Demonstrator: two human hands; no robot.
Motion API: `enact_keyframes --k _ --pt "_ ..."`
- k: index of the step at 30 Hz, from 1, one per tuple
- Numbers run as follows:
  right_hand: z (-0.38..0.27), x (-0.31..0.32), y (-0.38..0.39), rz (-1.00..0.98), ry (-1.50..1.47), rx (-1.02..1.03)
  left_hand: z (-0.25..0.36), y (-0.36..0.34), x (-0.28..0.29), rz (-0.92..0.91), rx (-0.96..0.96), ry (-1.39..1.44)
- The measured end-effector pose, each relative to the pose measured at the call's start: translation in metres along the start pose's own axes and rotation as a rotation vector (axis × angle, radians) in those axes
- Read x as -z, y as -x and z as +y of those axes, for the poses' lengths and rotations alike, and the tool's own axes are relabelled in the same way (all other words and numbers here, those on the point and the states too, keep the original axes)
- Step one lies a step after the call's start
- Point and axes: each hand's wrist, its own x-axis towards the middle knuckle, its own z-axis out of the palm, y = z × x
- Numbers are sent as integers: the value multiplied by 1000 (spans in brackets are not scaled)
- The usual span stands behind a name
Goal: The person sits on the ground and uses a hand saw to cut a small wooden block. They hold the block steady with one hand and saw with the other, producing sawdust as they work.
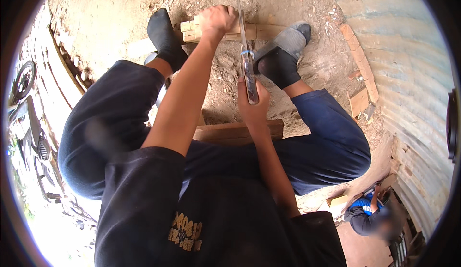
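Loose, gritty brown earth (105, 17) spreads beneath everything, bordered at right by a rippled, weathered blue-grey corrugated metal wall (408, 65). Pale, square-cut wooden lengths (189, 36) lie crosswise on it between the feet, flat sawn ends at left. A long, thin-bladed metal hand tool (243, 31) crosses over them, seen nearly edge-on. A grey, thick-soled slipper (286, 41) overlaps their right end. The right hand (254, 99) wraps closed round the smooth brown handle (249, 82); the left hand (218, 21) bends over the lengths, its fingertips hidden, so its grip cannot be told. A narrow blue band (247, 52) rings the tool near its handle.
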Motion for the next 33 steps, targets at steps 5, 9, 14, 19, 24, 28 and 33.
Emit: enact_keyframes --k 5,9,14,19,24,28,33 --pt "14 -1 3 -11 45 -54 10 13 7 28 -63 17" --pt "42 10 30 76 67 141 13 17 15 -95 -15 35" --pt "26 3 -18 -73 20 -13 6 15 -9 227 -95 87" --pt "14 15 25 6 133 70 4 16 -5 177 -74 104" --pt "-16 17 8 -69 108 -38 2 16 -10 143 -72 125" --pt "-26 36 36 -84 172 -39 10 19 9 55 -35 57" --pt "-48 55 77 -80 146 -98 2 17 -5 147 -68 128"
